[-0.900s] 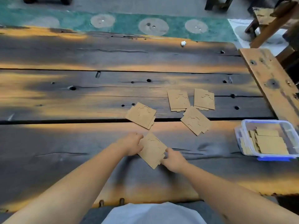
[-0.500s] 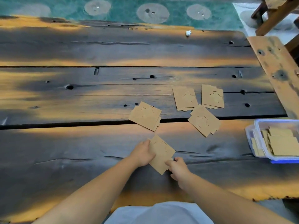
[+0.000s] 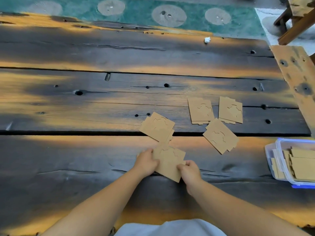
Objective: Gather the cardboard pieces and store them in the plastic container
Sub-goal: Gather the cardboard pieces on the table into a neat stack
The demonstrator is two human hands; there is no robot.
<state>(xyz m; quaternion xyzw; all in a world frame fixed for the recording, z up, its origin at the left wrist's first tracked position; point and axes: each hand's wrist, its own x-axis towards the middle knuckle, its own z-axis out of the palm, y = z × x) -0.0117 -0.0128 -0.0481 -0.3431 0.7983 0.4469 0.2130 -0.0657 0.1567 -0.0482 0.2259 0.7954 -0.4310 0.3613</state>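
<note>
Cardboard piece [image 3: 170, 163] nearer neighbour (between hands [image 3: 167, 165])

Bare dark plank worktop [image 3: 85, 103] lies open from nine to twelve o'clock; flat brown cardboard pieces [image 3: 219, 136] and the clear plastic container [image 3: 279, 160] crowd one to three o'clock.

tan cardboard pieces [image 3: 157, 127], teal circle-patterned rug [image 3: 136, 12]

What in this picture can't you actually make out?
- Container: head view; the right edge cuts it off, so the pieces inside can't be counted.
- Held cardboard: the left hand and right hand cover its edges; how many layers is unclear.
- White scrap: too small to identify.
</note>
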